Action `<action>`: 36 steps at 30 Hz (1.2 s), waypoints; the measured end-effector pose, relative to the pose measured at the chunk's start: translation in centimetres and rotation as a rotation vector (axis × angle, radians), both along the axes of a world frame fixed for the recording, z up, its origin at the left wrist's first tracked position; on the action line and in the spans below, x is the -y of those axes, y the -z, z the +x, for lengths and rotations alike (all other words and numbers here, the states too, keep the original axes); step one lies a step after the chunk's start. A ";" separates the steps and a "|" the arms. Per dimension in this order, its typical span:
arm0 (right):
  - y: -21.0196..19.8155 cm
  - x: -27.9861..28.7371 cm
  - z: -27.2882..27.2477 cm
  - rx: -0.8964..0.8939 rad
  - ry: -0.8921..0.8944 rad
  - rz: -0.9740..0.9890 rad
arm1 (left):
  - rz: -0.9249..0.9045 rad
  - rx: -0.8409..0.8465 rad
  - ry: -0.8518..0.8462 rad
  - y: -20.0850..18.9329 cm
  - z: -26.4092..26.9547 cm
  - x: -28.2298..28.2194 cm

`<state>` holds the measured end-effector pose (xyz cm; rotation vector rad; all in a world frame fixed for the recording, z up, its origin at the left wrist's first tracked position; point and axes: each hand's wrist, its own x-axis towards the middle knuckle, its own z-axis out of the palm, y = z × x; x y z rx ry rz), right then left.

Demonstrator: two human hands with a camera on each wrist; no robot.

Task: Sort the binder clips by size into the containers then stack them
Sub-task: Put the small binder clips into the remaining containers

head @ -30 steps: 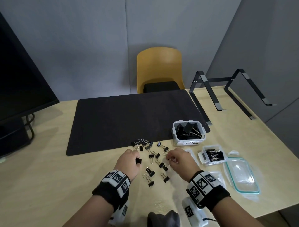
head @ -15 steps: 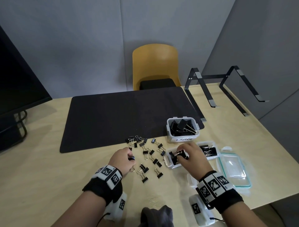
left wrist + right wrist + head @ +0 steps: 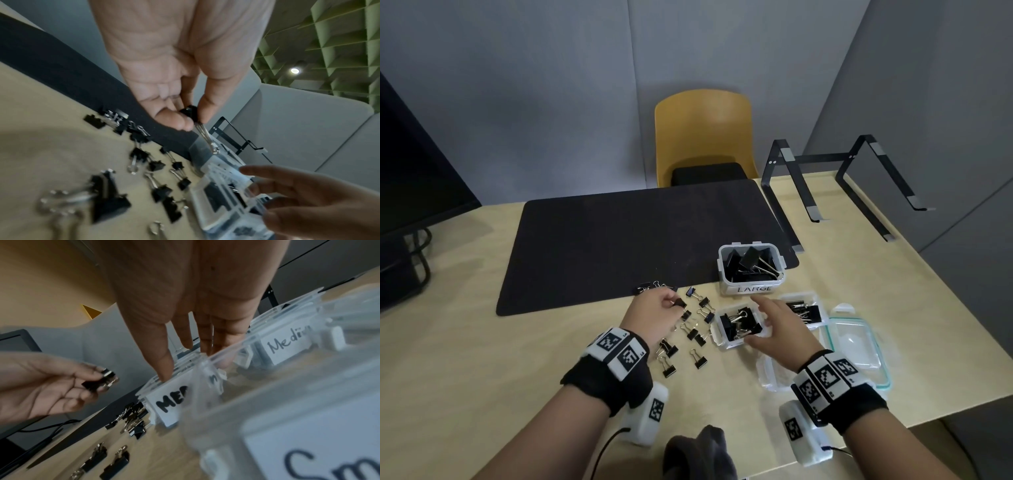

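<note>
Several small black binder clips (image 3: 693,334) lie loose on the wooden table (image 3: 482,359) in front of the black mat. My left hand (image 3: 678,305) hovers over them and pinches one small clip (image 3: 190,112) between thumb and fingers, its wire handles pointing down. My right hand (image 3: 754,320) is spread with straight fingers over a clear container (image 3: 722,344) labelled "MED" (image 3: 172,400). Its thumb (image 3: 164,368) touches the rim, and it holds nothing. The container has several clips inside. A taller container labelled LARGE (image 3: 753,289) stands behind it, full of big clips.
A second container marked Medium (image 3: 287,345) sits right of the first. A clear box marked "Sm" (image 3: 308,451) lies under my right wrist, beside a teal-rimmed lid (image 3: 859,346). A black laptop stand (image 3: 835,192) is at the back right, a monitor (image 3: 410,178) at the left.
My right hand went from the loose clips rightward to the MED container and now is spread over it. My left hand moved slightly forward, still pinching its clip.
</note>
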<state>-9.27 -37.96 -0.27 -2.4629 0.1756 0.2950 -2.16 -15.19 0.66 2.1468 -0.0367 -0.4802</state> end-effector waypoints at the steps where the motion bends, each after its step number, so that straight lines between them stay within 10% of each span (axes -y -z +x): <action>1: 0.0 0.1 0.1 -0.020 -0.005 -0.002 | -0.053 -0.030 -0.017 -0.2 -0.1 0.7; 36: 1.0 0.8 -0.2 -0.017 -0.010 0.121 | 0.375 0.426 0.124 2.8 -4.2 8.3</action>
